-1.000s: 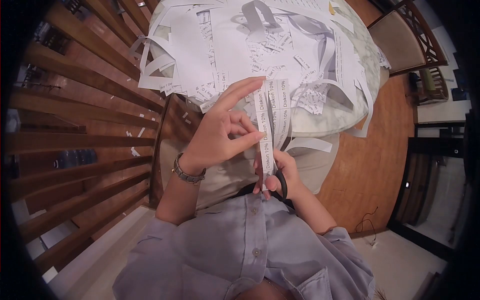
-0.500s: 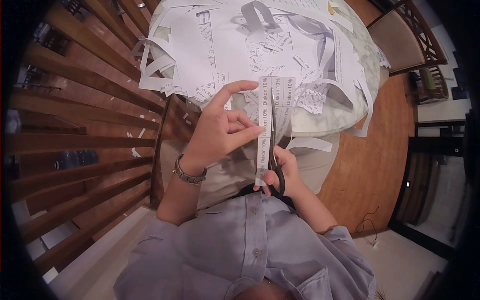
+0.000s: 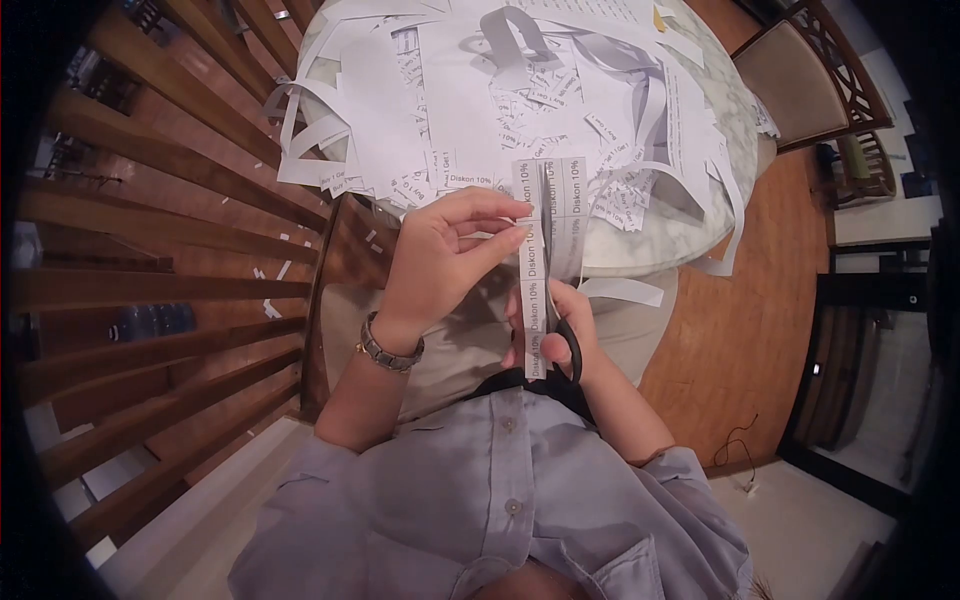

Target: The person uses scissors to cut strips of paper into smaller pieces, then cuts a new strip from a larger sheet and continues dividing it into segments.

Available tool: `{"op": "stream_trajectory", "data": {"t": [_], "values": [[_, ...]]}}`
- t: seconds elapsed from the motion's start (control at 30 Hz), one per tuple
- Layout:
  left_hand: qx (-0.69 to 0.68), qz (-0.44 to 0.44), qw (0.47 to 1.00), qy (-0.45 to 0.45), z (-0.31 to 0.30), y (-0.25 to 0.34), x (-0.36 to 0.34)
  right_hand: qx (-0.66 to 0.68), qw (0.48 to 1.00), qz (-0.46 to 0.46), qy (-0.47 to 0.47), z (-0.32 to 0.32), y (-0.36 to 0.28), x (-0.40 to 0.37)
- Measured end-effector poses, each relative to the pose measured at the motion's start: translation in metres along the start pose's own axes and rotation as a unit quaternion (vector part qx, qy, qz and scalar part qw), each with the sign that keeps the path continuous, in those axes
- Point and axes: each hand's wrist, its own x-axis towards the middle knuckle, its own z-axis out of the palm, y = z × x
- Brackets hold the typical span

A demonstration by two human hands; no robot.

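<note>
A white paper sheet (image 3: 567, 200) printed with rows of "Diskon 10%" hangs upright before me, over the near table edge. Along its left side runs a partly separated strip (image 3: 533, 285), whose lower end reaches down to my right hand. My left hand (image 3: 440, 250) pinches this strip at its left edge between thumb and fingers; a watch-like bracelet is on that wrist. My right hand (image 3: 570, 310) grips black-handled scissors (image 3: 570, 350), thumb in one loop. The blades point up and lie between the strip and the sheet, the tips near the sheet's top.
Ahead stands a round marble table (image 3: 640, 255) covered with printed sheets (image 3: 460, 80), many small cut slips (image 3: 550, 88) and curled paper offcuts (image 3: 515, 40). Wooden slats (image 3: 180, 215) line the left side. A chair (image 3: 790, 85) stands at the far right; a cable (image 3: 740, 450) lies on the floor.
My left thumb and index finger have come together, the index moving down to pinch the strip. The strip's lower end has shifted slightly right and down along with the scissors' handles.
</note>
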Motion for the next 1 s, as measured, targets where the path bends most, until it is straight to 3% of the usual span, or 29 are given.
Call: {"op": "stream_trajectory", "data": {"t": [0.53, 0.6, 1.0], "values": [[0.009, 0.053, 0.998, -0.027, -0.015, 0.023, 0.037, -0.022, 0.999, -0.023, -0.013, -0.004, -0.025, 0.041], [0.010, 0.017, 1.000, -0.020, -0.017, 0.024, 0.042, -0.029, 0.998, -0.049, 0.006, -0.004, -0.024, 0.046], [0.021, 0.014, 0.999, -0.041, -0.027, 0.014, 0.067, -0.070, 0.996, -0.041, 0.044, -0.008, -0.029, 0.060]]}}
